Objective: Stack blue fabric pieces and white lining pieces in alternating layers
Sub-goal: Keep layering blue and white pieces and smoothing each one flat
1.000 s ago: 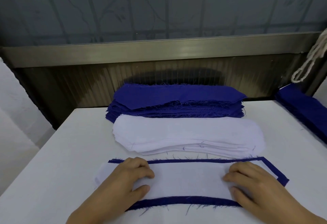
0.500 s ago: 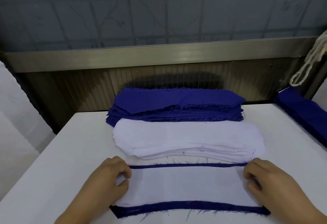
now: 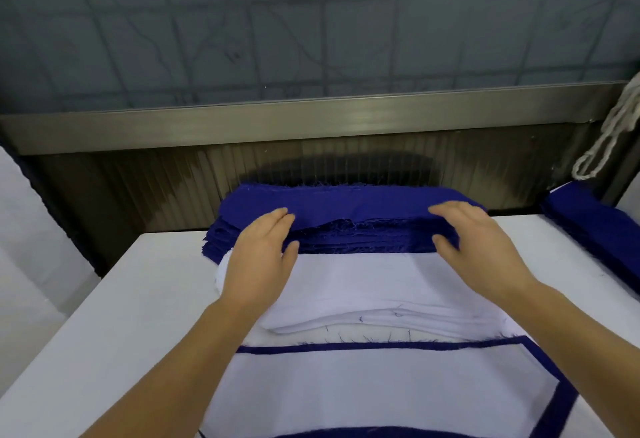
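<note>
Nearest the viewer, on a white surface (image 3: 86, 351), lies a white lining piece (image 3: 381, 389) on top of a blue fabric piece (image 3: 381, 346) whose edges show as a dark border around it. Just beyond sits a stack of white lining pieces (image 3: 374, 285). Both forearms reach over it. Behind it, touching, is a stack of blue fabric pieces (image 3: 360, 205). The left hand (image 3: 259, 257) and right hand (image 3: 474, 240) are open, with straight fingers resting on the top blue piece and each thumb at the stack's near edge. A second blue pile (image 3: 595, 226) lies far right, under a hanging white cord (image 3: 602, 147).
</note>
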Demonstrator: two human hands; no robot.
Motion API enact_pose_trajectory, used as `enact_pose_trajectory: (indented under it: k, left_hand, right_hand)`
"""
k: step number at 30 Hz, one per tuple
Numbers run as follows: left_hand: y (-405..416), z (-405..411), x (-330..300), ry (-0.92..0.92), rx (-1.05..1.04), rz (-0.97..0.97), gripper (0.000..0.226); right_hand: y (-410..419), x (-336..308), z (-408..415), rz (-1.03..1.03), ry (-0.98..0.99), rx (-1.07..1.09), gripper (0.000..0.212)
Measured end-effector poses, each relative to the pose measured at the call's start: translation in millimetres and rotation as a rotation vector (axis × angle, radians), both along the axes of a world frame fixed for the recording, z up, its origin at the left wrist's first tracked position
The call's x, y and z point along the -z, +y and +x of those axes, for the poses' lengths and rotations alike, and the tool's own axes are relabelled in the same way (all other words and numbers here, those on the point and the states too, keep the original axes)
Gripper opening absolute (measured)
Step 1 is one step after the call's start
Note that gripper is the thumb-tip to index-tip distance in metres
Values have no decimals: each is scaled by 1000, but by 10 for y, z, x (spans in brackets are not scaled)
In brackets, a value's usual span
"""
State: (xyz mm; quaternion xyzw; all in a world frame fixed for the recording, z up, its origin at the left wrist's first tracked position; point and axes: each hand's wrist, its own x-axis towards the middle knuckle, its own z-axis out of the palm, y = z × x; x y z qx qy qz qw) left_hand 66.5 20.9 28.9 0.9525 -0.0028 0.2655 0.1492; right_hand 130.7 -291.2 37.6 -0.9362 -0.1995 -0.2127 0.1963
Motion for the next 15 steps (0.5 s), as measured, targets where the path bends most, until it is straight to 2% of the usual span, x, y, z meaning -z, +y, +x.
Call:
enact_pose_trajectory:
  k: [3,6,15]
  left_hand:
    - [15,280,18,92,35,112,49]
    - [120,393,44,108,24,212,45]
    - [359,503,-85,128,68,154,37]
  right_hand:
    - [69,10,251,-88,61,-15,46]
    - [37,37,356,-124,68,-15,39]
    - [24,-34,407,-184,-68,14,28]
